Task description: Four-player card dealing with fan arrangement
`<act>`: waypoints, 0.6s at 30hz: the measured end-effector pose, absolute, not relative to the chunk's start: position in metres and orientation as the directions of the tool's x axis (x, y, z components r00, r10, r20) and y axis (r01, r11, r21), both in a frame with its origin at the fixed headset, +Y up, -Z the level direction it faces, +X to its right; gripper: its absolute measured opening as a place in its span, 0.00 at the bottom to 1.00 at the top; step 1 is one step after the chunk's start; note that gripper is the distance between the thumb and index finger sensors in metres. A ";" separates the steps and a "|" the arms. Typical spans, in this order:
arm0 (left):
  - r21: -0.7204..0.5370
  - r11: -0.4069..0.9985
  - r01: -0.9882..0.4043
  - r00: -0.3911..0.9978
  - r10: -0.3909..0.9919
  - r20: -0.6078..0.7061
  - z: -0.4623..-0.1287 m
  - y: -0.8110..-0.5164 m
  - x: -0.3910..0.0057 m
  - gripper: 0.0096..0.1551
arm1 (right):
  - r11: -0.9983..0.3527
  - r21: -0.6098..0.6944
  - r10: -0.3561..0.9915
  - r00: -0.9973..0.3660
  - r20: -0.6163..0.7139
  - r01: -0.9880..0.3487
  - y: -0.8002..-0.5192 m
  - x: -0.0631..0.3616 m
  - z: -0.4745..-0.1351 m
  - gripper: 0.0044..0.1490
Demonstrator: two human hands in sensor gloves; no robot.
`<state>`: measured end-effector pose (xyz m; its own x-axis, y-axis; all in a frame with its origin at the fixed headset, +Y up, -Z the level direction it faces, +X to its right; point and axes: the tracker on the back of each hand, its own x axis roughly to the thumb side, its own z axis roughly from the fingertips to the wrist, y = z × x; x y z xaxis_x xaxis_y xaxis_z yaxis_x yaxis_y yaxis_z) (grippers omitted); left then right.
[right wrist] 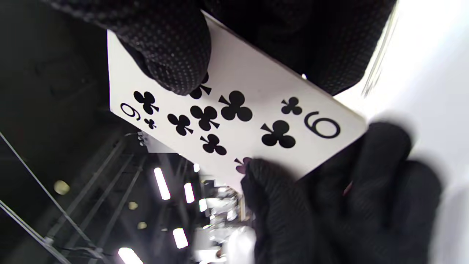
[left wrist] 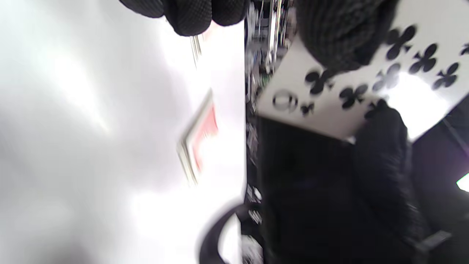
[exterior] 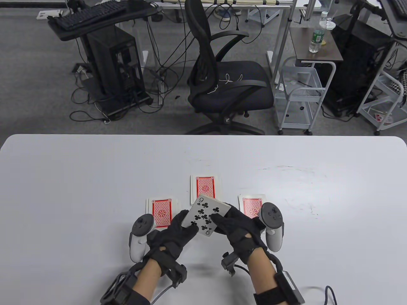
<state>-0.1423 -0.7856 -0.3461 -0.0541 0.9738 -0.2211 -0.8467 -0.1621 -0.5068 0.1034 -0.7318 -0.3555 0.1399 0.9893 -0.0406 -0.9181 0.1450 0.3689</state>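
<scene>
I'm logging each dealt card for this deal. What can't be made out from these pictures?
- Faces of the three red-backed cards: face down, table view.
- Right card: partly hidden by the right hand.
- Anything under the nine of clubs: hidden by it and the left hand.
- Left wrist view: the red card is blurred.

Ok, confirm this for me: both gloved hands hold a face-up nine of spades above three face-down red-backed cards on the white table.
One thing is wrong: the suit. The card that the left hand and right hand hold is the nine of clubs, as the right wrist view shows clearly. The rest stands: it is face up, with three face-down red-backed cards on the white table.
</scene>
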 end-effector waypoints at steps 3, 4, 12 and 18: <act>-0.560 -0.224 -0.798 -0.145 0.973 -0.182 -0.344 -0.780 -0.132 0.45 | 0.149 0.403 0.988 0.124 -0.088 -0.903 -0.735 0.094 -0.353 0.28; -0.550 -0.251 -0.797 -0.183 0.967 -0.176 -0.343 -0.778 -0.131 0.40 | 0.130 0.372 0.991 0.105 -0.087 -0.919 -0.734 0.095 -0.353 0.28; -0.565 -0.150 -0.811 -0.119 0.989 -0.092 -0.336 -0.763 -0.136 0.31 | -0.387 0.101 0.884 -0.338 0.324 -0.916 -0.666 0.111 -0.354 0.44; -0.575 -0.131 -0.807 -0.113 0.991 -0.066 -0.334 -0.758 -0.133 0.30 | -0.510 -0.050 0.773 -0.483 0.412 -0.859 -0.647 0.086 -0.351 0.24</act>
<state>-0.1329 -0.7582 -0.3338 -0.1133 0.9914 -0.0661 -0.8075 -0.1307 -0.5753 0.0857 -0.6470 -0.3508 -0.4832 0.7727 0.4116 -0.8585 -0.5104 -0.0496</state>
